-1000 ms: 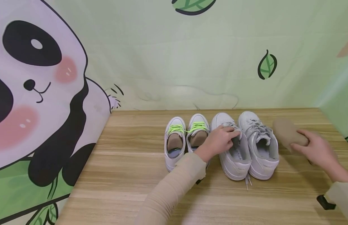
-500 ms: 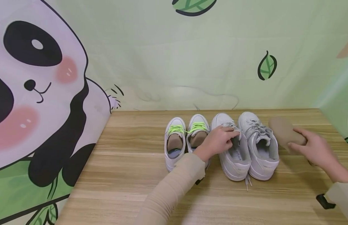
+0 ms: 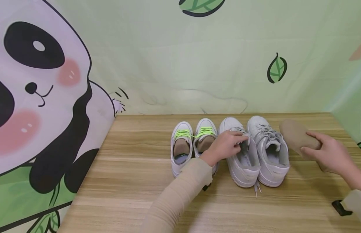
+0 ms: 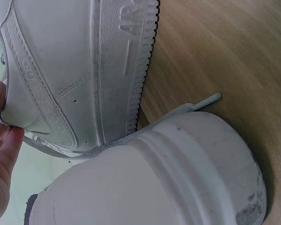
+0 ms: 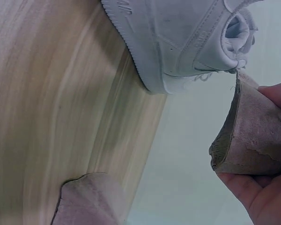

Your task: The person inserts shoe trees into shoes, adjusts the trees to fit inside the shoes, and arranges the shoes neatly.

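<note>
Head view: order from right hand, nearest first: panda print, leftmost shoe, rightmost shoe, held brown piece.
1. Brown piece: in the right hand.
2. Rightmost shoe: left of it.
3. Leftmost shoe: row's left end, lime laces.
4. Panda print: far left.

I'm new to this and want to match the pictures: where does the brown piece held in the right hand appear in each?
Head: the brown piece is toward the right, slightly below mid-height, in the right hand.
Left wrist: not in it.
Right wrist: at the right edge, slightly below mid-height.
Shared landmark: the wood-grain surface shows in all three.
</note>
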A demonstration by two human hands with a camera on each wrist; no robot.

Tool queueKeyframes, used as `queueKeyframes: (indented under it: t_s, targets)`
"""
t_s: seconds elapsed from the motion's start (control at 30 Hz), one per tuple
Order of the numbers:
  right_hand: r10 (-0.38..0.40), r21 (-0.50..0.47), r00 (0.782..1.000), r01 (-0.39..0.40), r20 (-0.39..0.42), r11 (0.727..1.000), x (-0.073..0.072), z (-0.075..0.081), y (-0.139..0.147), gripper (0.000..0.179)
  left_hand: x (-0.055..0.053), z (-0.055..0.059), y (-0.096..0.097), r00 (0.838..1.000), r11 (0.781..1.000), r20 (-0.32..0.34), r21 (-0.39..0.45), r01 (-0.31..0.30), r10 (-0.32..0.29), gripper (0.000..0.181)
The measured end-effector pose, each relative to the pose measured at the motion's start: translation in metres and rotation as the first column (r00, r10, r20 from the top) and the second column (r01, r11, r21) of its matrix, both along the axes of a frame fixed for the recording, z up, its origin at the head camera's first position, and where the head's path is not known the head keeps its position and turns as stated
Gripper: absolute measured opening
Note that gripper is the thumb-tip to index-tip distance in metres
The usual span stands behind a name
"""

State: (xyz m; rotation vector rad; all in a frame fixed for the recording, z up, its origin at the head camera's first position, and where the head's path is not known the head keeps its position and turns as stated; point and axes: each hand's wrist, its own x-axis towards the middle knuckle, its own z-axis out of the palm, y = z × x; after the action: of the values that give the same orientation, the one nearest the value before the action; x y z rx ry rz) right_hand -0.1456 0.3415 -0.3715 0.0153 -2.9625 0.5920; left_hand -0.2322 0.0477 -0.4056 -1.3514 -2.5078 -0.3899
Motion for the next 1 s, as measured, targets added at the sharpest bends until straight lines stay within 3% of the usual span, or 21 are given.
queueKeyframes:
  t_s: [0.43, 1.0]
  targets:
    - [-0.013, -0.010, 0.999, 0.013, 0.040, 1.000, 0.003, 0.012, -0.005, 0.067, 0.000, 0.000, 0.000, 1.000, 1.000, 0.011, -0.020, -0.012, 0.012, 0.040]
    - [0.091, 0.001, 0.992, -0.091, 0.087, 0.996, 0.010, 0.034, -0.025, 0.067, 0.000, 0.000, -0.001, 1.000, 1.000, 0.009, -0.010, 0.003, -0.003, 0.040]
